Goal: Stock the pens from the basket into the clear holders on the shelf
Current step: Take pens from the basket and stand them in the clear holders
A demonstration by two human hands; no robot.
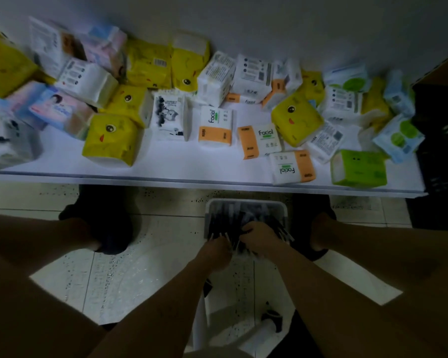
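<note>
Left hand (215,250) pinching pen ends, right hand (259,237) curled over a bunch, both down in the basket (246,202). Better to square the tips, lift only a few at once, avoid snagging neighbours. Basket on the floor just below the shelf (166,166) edge, packed with dark pens (230,218). Above, only tissue packs (111,140); far right a black crate (437,151), contents unclear; no clear holders in view
</note>
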